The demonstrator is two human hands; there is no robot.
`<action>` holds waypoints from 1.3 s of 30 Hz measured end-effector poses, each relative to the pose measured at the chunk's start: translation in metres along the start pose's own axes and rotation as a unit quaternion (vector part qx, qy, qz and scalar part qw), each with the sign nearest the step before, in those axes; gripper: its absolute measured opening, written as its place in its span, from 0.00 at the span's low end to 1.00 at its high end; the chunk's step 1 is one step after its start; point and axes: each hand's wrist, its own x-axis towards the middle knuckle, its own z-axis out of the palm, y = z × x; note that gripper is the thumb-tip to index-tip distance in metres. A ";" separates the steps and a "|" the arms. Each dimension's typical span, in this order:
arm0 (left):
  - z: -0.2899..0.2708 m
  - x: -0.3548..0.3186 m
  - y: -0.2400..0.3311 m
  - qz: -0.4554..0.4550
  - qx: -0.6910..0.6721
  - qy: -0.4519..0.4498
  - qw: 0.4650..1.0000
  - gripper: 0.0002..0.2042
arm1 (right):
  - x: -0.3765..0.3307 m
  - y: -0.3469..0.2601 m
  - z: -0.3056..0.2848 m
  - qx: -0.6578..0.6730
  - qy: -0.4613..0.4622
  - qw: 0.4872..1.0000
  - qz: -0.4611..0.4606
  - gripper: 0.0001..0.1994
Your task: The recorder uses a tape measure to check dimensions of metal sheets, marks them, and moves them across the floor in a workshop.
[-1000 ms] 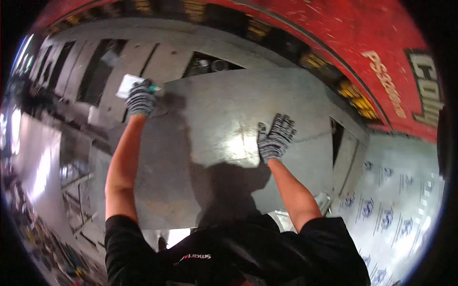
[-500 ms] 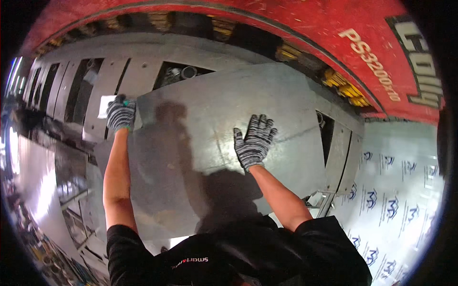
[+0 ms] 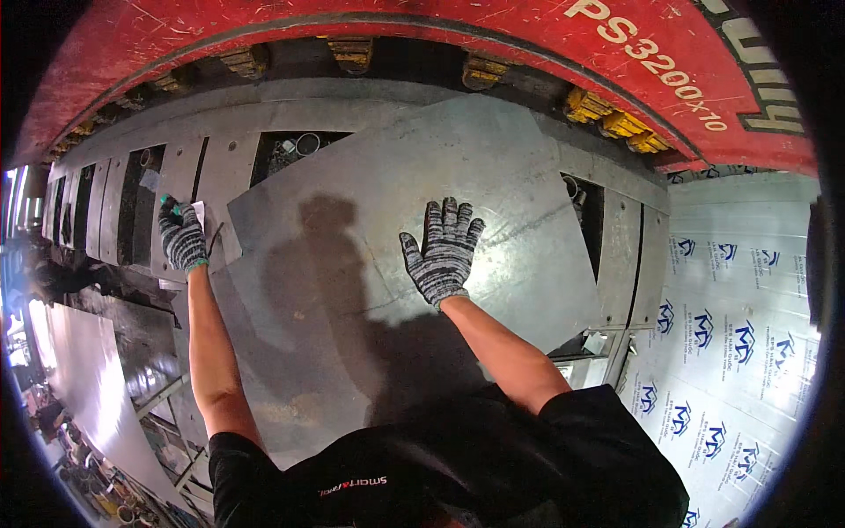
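A large grey metal sheet (image 3: 370, 220) lies flat on the machine bed (image 3: 290, 119) in front of me. My right hand (image 3: 443, 251), in a speckled knit glove, rests flat on the middle of the sheet with fingers spread. My left hand (image 3: 182, 236), gloved the same way, is by the sheet's left edge, curled over a small white piece (image 3: 199, 211) lying on the bed. My shadow falls across the sheet.
A red machine frame (image 3: 422, 35) arches over the far side, with yellow blocks (image 3: 607, 114) under it. Openings in the bed (image 3: 295, 150) show parts below. White film-covered sheets (image 3: 748, 352) lie at right. More metal sheets (image 3: 79, 378) sit at lower left.
The sheet has slid farther under the red frame and turned. My right hand moved with it toward the centre; my left hand shifted left, off the sheet's corner.
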 end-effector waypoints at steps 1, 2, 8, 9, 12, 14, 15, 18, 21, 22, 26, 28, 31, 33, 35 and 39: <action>-0.011 0.001 0.008 0.012 -0.014 0.009 1.000 0.21 | 0.000 0.000 -0.001 0.002 -0.001 1.000 0.000 0.40; -0.023 0.000 0.020 0.046 -0.042 0.024 0.998 0.21 | 0.000 0.001 -0.002 0.006 -0.012 1.000 0.002 0.40; -0.099 -0.093 0.108 -0.107 -0.314 -0.147 0.932 0.17 | -0.004 0.005 -0.006 0.033 0.012 0.999 -0.009 0.39; -0.102 -0.125 0.122 -0.073 -0.290 -0.146 0.943 0.16 | -0.005 0.006 -0.004 0.033 0.009 0.999 -0.010 0.39; -0.115 -0.228 0.154 -0.191 -0.467 -0.336 0.795 0.16 | -0.016 0.008 0.004 0.081 0.037 0.992 -0.087 0.33; -0.115 -0.292 0.174 -0.174 -0.407 -0.305 0.843 0.16 | -0.034 0.011 0.012 0.030 -0.106 0.961 -0.253 0.26; -0.116 -0.314 0.180 -0.129 -0.377 -0.306 0.865 0.17 | -0.047 0.014 0.016 0.014 -0.187 0.913 -0.363 0.24; -0.136 -0.367 0.195 -0.223 -0.420 -0.361 0.802 0.18 | -0.098 0.025 0.018 0.325 -0.368 0.811 -0.320 0.21; -0.155 -0.384 0.198 -0.304 -0.424 -0.395 0.756 0.19 | -0.130 0.025 0.019 0.463 -0.311 0.787 -0.264 0.18; -0.161 -0.387 0.198 -0.318 -0.419 -0.394 0.754 0.19 | -0.131 0.022 0.020 0.530 -0.360 0.751 -0.158 0.16; -0.176 -0.396 0.194 -0.336 -0.414 -0.356 0.768 0.24 | -0.108 0.020 0.023 0.716 -0.449 0.506 0.171 0.13; -0.182 -0.401 0.194 -0.368 -0.441 -0.322 0.753 0.26 | -0.099 0.024 0.020 0.725 -0.445 0.508 0.133 0.12; -0.185 -0.407 0.199 -0.383 -0.433 -0.292 0.762 0.35 | -0.103 0.029 0.012 0.635 -0.542 0.550 0.018 0.13; -0.182 -0.411 0.206 -0.285 -0.458 -0.242 0.806 0.39 | -0.112 0.028 0.010 0.614 -0.590 0.525 0.001 0.15; -0.181 -0.416 0.212 -0.246 -0.421 -0.260 0.834 0.42 | -0.122 0.025 0.013 0.588 -0.636 0.499 -0.014 0.16; -0.186 -0.427 0.207 -0.233 -0.411 -0.218 0.854 0.38 | -0.134 0.025 0.028 0.458 -0.460 0.636 -0.416 0.20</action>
